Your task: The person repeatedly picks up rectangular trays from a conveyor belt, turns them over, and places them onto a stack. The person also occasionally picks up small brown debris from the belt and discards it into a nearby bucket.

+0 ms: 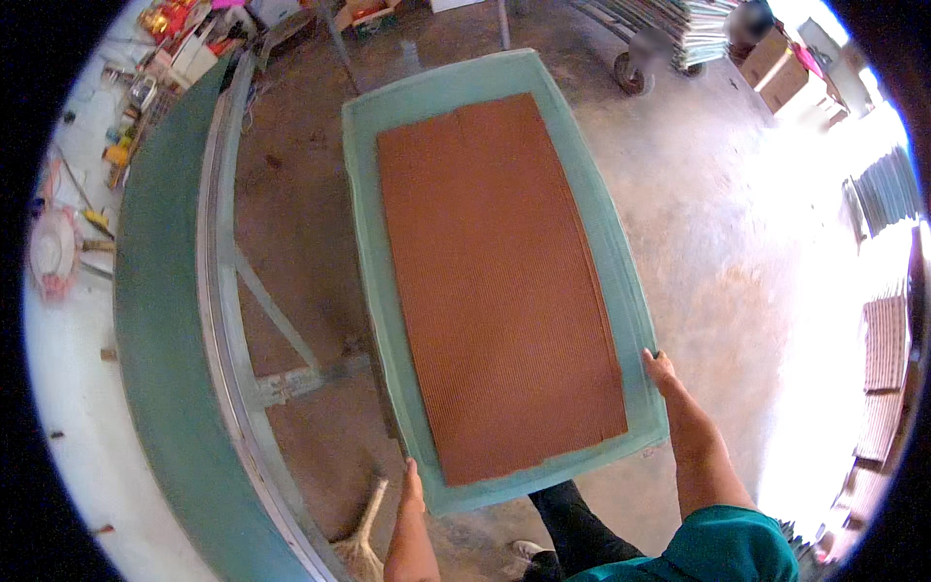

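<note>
A large pale green rectangular board (640,407) is held out in front of me, its long sides running away from me. On it lies a brown, finely ribbed sheet (495,291), leaving a green border all around. My left hand (414,487) grips the board's left edge by the near left corner, thumb on top and the other fingers hidden beneath. Farther up the opposite side, my right hand (659,369) is closed on the right edge, its thumb showing over the rim. What lies under the board is hidden.
Along the left runs a long green-topped table (160,291) with a metal edge and frame. A broom (361,553) stands by its near leg. At the far right is a wheeled cart (669,48) with stacked sheets. More stacks (882,330) line the right side, near cardboard boxes (776,73).
</note>
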`<control>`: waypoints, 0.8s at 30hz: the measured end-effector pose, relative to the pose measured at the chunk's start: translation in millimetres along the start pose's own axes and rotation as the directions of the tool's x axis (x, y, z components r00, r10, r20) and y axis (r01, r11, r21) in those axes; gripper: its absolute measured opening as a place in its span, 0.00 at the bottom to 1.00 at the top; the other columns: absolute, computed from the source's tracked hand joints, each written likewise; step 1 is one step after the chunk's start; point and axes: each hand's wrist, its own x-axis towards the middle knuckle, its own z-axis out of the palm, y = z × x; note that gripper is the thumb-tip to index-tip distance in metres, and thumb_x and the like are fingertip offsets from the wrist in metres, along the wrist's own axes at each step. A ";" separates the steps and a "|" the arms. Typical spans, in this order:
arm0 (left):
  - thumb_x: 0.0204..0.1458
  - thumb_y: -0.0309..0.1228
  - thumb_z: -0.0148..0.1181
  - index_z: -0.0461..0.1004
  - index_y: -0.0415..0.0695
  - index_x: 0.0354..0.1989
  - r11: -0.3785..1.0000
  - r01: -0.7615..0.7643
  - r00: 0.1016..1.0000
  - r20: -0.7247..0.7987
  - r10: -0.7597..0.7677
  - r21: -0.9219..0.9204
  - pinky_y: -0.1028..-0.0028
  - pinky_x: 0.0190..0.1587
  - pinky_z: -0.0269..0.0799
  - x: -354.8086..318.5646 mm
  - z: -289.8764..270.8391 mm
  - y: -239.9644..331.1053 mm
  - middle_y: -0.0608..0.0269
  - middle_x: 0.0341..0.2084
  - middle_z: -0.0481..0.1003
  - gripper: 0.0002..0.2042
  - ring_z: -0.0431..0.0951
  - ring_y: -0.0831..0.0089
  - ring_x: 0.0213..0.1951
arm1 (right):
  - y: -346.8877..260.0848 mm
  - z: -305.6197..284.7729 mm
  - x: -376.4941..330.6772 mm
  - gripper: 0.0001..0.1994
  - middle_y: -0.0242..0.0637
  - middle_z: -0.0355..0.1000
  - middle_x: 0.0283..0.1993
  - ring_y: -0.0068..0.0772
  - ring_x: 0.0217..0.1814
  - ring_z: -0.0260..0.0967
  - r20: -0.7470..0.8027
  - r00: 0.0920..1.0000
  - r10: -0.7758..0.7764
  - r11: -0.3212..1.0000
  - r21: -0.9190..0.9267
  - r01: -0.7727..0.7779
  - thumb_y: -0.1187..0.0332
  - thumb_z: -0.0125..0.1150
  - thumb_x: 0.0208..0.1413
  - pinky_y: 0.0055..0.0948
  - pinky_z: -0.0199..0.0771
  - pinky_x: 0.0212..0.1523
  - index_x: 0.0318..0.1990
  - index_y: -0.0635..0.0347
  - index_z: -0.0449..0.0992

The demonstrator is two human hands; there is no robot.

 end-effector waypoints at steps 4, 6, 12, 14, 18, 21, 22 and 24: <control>0.53 0.55 0.36 0.49 0.45 0.61 0.877 -0.350 0.937 0.107 0.333 0.330 0.63 0.61 0.43 14.4 -30.4 -64.5 0.53 0.61 0.47 0.33 0.44 0.55 0.63 | 33.1 0.5 7.3 0.29 0.57 0.69 0.41 0.54 0.48 0.65 0.084 0.971 -0.223 0.975 0.023 0.222 0.46 0.52 0.47 0.44 0.64 0.48 0.42 0.68 0.68; 0.53 0.52 0.37 0.54 0.43 0.59 0.584 -0.550 0.799 0.175 0.575 0.597 0.63 0.60 0.45 37.7 -52.3 -124.7 0.48 0.59 0.51 0.31 0.48 0.54 0.61 | 25.0 -8.7 -13.8 0.24 0.54 0.71 0.36 0.51 0.45 0.67 0.224 0.952 -0.210 0.911 -0.307 0.273 0.50 0.52 0.49 0.43 0.66 0.46 0.35 0.67 0.72; 0.54 0.46 0.40 0.67 0.37 0.39 0.985 -0.155 0.968 -0.188 0.167 0.076 0.57 0.40 0.64 -152.9 -78.9 -169.4 0.51 0.37 0.66 0.22 0.67 0.56 0.42 | 88.9 44.6 -80.7 0.11 0.41 0.72 0.40 0.38 0.44 0.68 0.548 0.748 -0.373 0.759 -0.283 0.586 0.63 0.51 0.50 0.37 0.71 0.40 0.39 0.56 0.73; 0.53 0.46 0.41 0.68 0.38 0.39 0.978 -0.122 0.968 -0.238 0.080 -0.167 0.57 0.38 0.65 -163.4 -98.6 -235.7 0.51 0.36 0.67 0.21 0.68 0.57 0.41 | 34.7 35.7 -165.2 0.10 0.40 0.71 0.38 0.36 0.41 0.69 0.566 0.755 -0.331 0.823 -0.218 0.525 0.64 0.51 0.49 0.36 0.72 0.39 0.38 0.56 0.73; 0.53 0.44 0.42 0.68 0.39 0.38 0.828 -0.159 0.967 -0.255 0.020 -0.538 0.59 0.34 0.67 -178.2 -111.5 -359.0 0.52 0.35 0.68 0.19 0.70 0.58 0.38 | -3.5 55.0 -259.7 0.13 0.38 0.70 0.20 0.34 0.23 0.70 0.726 0.519 -0.451 0.456 -0.312 0.834 0.59 0.51 0.45 0.31 0.72 0.25 0.22 0.58 0.74; 0.53 0.43 0.44 0.69 0.39 0.38 0.615 -0.170 0.974 -0.225 -0.012 -0.770 0.60 0.31 0.68 -181.8 -96.0 -498.7 0.53 0.34 0.69 0.18 0.71 0.59 0.35 | -5.3 49.9 -357.7 0.15 0.34 0.68 0.17 0.29 0.17 0.67 0.800 0.333 -0.499 0.551 -0.004 0.834 0.56 0.52 0.46 0.29 0.67 0.17 0.19 0.58 0.72; 0.53 0.42 0.44 0.69 0.40 0.38 0.490 -0.193 0.976 -0.217 0.008 -0.850 0.61 0.30 0.69 -176.8 -85.4 -568.9 0.53 0.33 0.69 0.17 0.72 0.59 0.34 | -6.1 71.5 -380.2 0.16 0.33 0.68 0.17 0.26 0.16 0.65 0.814 0.411 -0.411 0.486 -0.185 0.854 0.54 0.53 0.47 0.27 0.65 0.15 0.20 0.58 0.72; 0.52 0.41 0.44 0.69 0.40 0.37 0.255 -0.179 0.978 -0.145 0.148 -0.950 0.61 0.28 0.69 -152.5 -49.4 -659.5 0.53 0.32 0.70 0.16 0.72 0.60 0.33 | 13.9 74.4 -395.8 0.17 0.32 0.68 0.17 0.26 0.16 0.65 0.837 0.420 -0.352 0.476 -0.226 0.850 0.54 0.54 0.48 0.27 0.64 0.15 0.20 0.58 0.72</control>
